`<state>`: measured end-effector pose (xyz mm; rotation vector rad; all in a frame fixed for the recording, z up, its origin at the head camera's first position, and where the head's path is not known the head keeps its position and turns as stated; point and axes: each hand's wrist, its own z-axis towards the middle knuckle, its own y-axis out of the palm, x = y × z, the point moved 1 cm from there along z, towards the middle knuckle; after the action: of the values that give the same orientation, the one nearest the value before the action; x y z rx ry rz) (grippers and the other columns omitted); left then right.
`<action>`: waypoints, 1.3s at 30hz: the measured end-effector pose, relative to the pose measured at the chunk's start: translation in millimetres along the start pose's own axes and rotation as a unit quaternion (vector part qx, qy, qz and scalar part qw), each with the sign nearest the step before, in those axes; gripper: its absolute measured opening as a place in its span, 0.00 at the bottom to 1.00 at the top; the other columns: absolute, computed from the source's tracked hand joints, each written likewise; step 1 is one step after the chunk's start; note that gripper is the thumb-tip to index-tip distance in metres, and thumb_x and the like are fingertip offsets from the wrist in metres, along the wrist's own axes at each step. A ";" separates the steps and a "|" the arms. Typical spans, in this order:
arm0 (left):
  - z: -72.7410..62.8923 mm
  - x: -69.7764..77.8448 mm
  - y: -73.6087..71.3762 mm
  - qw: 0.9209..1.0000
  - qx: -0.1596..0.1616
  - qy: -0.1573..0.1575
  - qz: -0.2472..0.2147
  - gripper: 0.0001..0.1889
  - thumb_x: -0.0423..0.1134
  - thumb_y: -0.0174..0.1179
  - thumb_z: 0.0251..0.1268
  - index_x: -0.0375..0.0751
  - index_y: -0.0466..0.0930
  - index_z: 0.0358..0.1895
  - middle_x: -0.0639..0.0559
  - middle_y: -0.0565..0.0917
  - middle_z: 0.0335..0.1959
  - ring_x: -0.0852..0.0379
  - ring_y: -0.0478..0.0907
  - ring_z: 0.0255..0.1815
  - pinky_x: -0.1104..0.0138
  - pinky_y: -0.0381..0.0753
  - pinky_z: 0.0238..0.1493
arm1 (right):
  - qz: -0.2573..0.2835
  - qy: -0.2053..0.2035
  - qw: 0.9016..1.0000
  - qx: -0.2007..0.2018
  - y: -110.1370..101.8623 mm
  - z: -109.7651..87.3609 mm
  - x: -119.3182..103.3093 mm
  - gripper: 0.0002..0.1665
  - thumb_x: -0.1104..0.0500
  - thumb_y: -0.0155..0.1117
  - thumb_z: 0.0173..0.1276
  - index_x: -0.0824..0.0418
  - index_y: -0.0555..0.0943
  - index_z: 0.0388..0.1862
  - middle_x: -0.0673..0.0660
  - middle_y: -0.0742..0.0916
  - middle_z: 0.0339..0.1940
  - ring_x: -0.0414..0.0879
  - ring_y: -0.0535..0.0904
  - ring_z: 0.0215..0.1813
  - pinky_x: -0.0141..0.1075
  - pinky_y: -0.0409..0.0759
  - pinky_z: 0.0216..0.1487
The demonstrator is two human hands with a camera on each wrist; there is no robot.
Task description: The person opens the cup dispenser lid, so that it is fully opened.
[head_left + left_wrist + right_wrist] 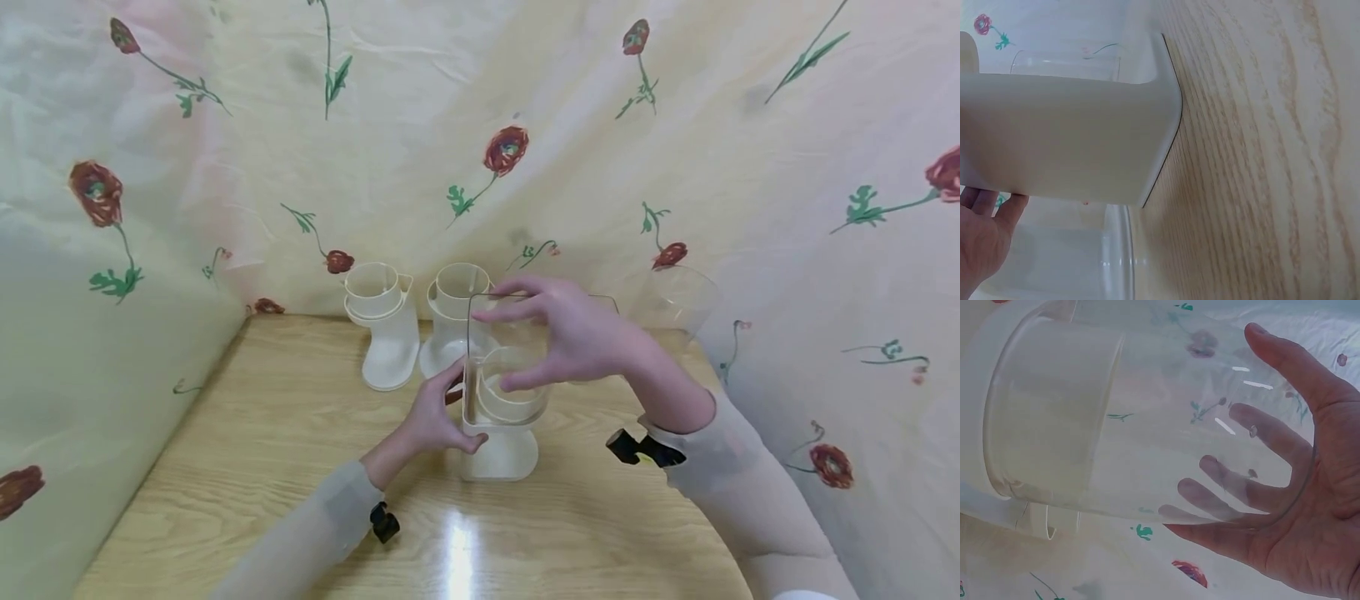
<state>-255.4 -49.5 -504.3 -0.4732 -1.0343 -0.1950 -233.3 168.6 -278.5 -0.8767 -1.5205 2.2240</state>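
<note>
In the head view a white stand (502,457) with a rounded foot stands on the table. A clear container (480,333) sits mouth-down over the white ring (513,407) at its top. My left hand (435,417) grips the stand's left side, thumb to the front. In the left wrist view its fingers touch the smooth white body (1066,137). My right hand (581,333) holds the clear container from above, fingers spread round its closed end. The right wrist view shows the fingers (1260,487) through the clear wall (1147,444).
Two similar white stands, a left one (392,354) and a middle one (442,354), stand at the back by the floral cloth (405,167). Another clear container (678,304) is at the back right. All stand on a wood-grain table (300,433).
</note>
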 end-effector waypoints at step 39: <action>-2.5 3.3 1.7 1.000 -0.003 -0.011 -0.017 0.53 0.34 0.83 0.40 0.43 0.69 0.78 0.40 0.82 0.69 0.39 0.79 0.71 0.46 0.82 0.71 | 0.035 -0.028 0.999 0.004 -4.7 -16.1 10.1 0.48 0.45 0.86 0.56 0.48 0.78 0.76 0.58 0.76 0.78 0.57 0.73 0.77 0.55 0.81 0.71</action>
<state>-251.1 -49.0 -503.0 -0.4641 -1.0639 -0.2227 -231.1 187.9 -281.4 -0.8854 -1.5255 2.3210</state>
